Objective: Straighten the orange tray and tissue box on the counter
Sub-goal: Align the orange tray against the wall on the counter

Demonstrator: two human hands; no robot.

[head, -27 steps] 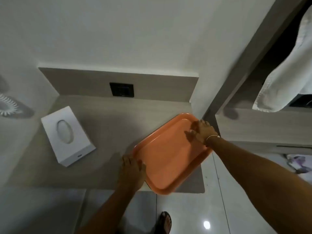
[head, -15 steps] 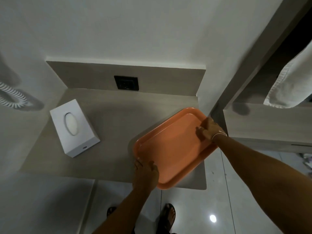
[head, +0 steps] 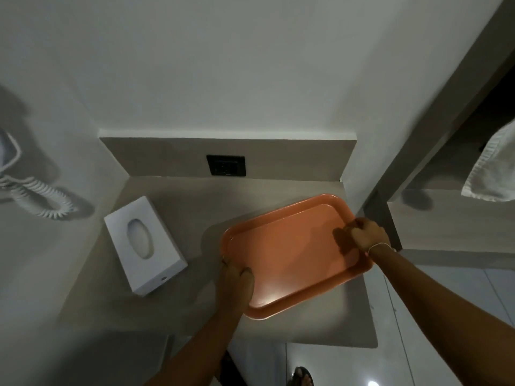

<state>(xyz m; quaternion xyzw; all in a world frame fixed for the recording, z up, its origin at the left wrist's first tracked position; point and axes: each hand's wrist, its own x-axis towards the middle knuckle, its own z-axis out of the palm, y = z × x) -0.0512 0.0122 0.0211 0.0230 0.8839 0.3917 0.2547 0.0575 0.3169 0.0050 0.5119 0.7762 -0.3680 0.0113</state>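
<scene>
1. The flat orange plastic tray (head: 292,254) lies on the pale wood-grain counter (head: 178,207), toward its right end, skewed so that no rim runs parallel to the counter edge.
2. The left hand (head: 235,282) clamps the tray's near-left rim, thumb inside on the tray floor and fingers (head: 226,260) curled round the outside.
3. The right hand (head: 367,235) closes on the far-right rim, fingers bent over it.
4. Gripping opposite ends probably lets the person swivel the tray square.
5. The white rectangular tissue box (head: 145,243), with its oval opening upward, sits untouched and angled at the left, well apart from the tray.
</scene>
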